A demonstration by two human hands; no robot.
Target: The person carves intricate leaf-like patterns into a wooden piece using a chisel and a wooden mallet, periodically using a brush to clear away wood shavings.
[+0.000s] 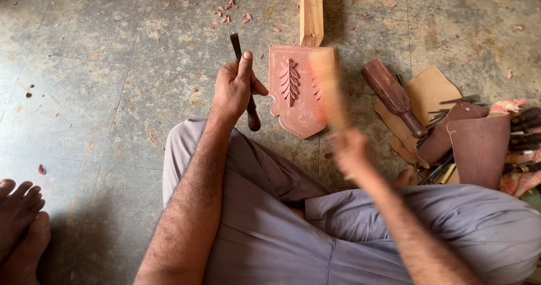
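Note:
A reddish shield-shaped wooden panel [293, 102] with a carved leaf sprig lies on the floor in front of me. My left hand [235, 88] grips a dark-handled chisel [243, 79], held upright just left of the panel. My right hand [352, 150] is blurred by motion and holds a pale wooden brush-like tool [328, 88] over the panel's right side; its exact kind cannot be told. I sit on the floor in grey trousers.
A wooden batten [311, 12] runs back from the panel's top. A dark wooden mallet [393, 96], leather pieces [479, 147] and several chisels [524, 133] lie at the right. Wood chips [228, 12] dot the concrete floor. Another person's bare feet [20, 223] rest at lower left.

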